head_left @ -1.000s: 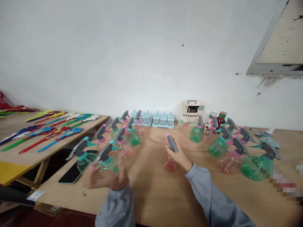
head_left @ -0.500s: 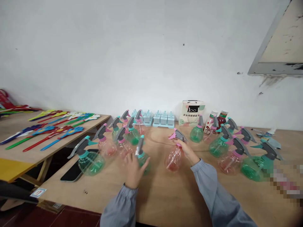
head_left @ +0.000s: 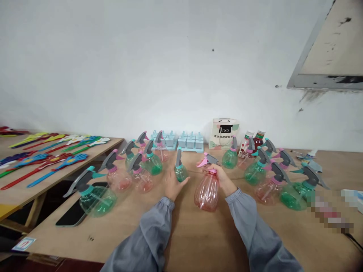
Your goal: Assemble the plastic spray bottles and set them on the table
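My left hand is around the lower body of a small green spray bottle with a grey and turquoise trigger head. Its thumb reaches across the front to the right; the other fingers are partly hidden on the left side. My right hand grips a clear pink spray bottle at its neck, just under the grey and pink head. This bottle leans slightly, and some of my fingers are behind it. More green and pink spray bottles stand at either side, including a pink one left of my left hand.
Light blue ice-pop moulds and a printed paper bag stand along the wall, beside bottles with red contents. A phone lies under a green spray bottle at left. Colourful hand-shaped sticks lie on another table.
My left hand and the green spray bottle have moved farther back and to the right. The pink bottle in my right hand has tilted toward me. The view has turned slightly right.
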A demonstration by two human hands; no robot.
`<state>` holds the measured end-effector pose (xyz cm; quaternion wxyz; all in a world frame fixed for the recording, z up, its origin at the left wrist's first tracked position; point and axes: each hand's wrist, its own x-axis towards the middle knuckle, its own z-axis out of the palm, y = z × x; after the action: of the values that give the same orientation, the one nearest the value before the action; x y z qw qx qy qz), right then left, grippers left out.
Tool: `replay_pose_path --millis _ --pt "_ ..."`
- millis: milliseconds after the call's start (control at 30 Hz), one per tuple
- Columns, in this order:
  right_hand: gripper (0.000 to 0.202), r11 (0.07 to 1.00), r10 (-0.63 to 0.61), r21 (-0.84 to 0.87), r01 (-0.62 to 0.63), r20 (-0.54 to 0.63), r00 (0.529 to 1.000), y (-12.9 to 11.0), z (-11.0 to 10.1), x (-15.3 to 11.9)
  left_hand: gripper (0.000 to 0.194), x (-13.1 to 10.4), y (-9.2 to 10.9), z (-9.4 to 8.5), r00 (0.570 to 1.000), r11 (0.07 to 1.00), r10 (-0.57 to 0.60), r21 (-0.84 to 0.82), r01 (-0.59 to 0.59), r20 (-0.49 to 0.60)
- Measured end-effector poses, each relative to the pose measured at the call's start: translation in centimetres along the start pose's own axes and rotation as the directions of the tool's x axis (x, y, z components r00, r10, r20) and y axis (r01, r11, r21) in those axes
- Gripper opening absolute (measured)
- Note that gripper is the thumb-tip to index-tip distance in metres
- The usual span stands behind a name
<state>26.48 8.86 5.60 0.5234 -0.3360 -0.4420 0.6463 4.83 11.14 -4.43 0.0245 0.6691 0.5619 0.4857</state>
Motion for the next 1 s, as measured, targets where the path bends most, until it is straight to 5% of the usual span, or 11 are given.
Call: replay_pose_path --millis 400,533,733,1000 --pt "0.019 1.0 0.016 -0.023 -0.018 -0.067 0.998 0.77 0.7 0.08 0.088 0.13 0.62 -0.71 0.993 0.984 -0.11 0.147 0.104 0.036" --pt "0.008 0.998 0.029 -0.054 -0.038 -0.153 0.988 0.85 0.86 -0.01 0.089 0.18 0.62 -0.76 0.992 0.982 -0.114 0.157 0.106 0.045" --pt "0.023 0.997 0.0 -0.082 -0.005 -0.066 0.998 0.75 1.03 -0.19 0.089 0.11 0.34 -0.41 0.996 0.982 -0.088 0.171 0.084 0.011" --pt "0.014 0.998 0.031 -0.057 -0.038 -0.131 0.991 0.82 0.86 -0.21 0.087 -0.02 0.1 -0.26 0.998 0.987 -0.063 0.15 0.065 -0.018"
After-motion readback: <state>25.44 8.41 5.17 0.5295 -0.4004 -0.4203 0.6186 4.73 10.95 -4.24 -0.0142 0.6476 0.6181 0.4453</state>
